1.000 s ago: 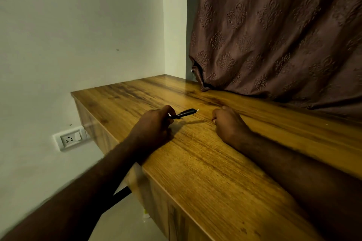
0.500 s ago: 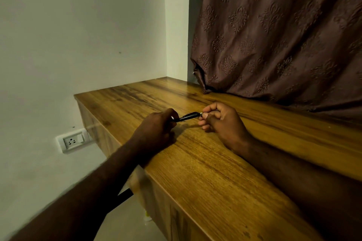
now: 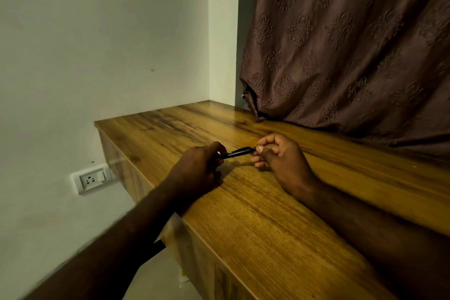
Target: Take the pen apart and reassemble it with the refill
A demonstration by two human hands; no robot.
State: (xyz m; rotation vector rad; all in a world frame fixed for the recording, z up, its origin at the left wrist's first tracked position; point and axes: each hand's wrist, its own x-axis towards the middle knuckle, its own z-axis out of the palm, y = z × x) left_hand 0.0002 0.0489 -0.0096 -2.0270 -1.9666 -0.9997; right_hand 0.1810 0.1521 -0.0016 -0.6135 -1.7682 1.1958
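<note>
Two-handed pinch on black pen (image 3: 237, 153)

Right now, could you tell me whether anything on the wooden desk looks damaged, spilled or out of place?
Nothing stands out: the left hand and right hand hold the slim black pen over the brown wooden desk.

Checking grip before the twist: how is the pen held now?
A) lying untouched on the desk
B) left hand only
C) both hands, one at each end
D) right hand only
C: the left hand grips one end of the pen and the right hand pinches the other.
</note>
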